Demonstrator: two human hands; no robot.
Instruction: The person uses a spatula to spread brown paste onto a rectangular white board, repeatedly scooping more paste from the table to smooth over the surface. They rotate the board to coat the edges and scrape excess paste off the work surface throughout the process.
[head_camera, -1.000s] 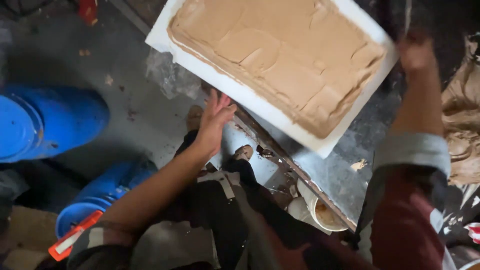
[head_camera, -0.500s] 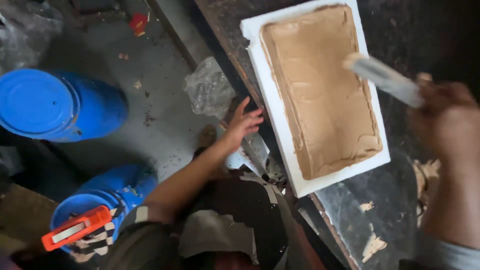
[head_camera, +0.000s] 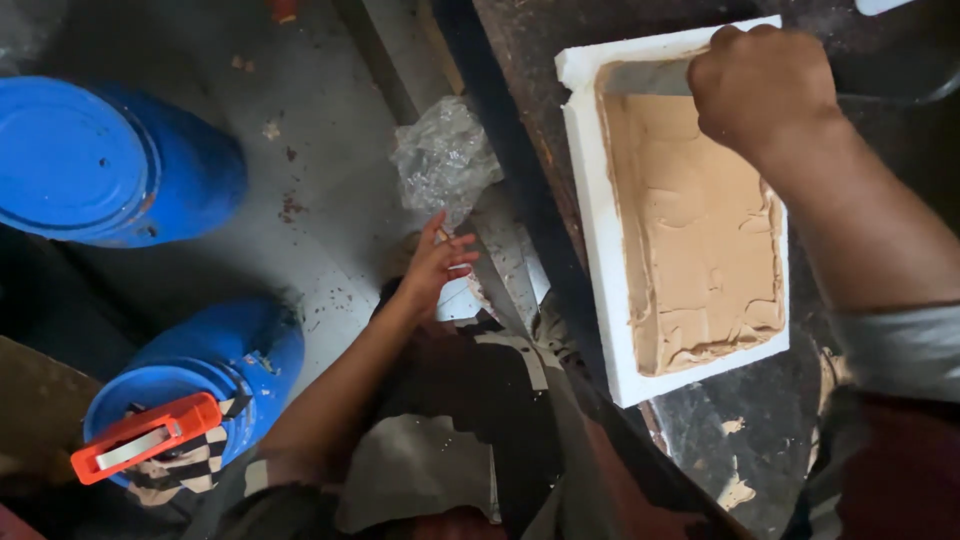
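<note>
right hand (head_camera: 765, 85) clenching flat grey metal scraper blade (head_camera: 645, 77) over tan paste (head_camera: 700, 230) in white rectangular foam tray (head_camera: 592, 230) | left hand (head_camera: 437, 262) hanging released, fingers spread, below table edge

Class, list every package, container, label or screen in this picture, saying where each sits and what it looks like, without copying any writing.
Blue plastic drum with lid: upper left, on the floor, round.
Second blue plastic drum: lower left, round, an orange tape dispenser on top.
Crumpled clear plastic bag: on the floor beside the dark workbench.
No labels or screens show.
</note>
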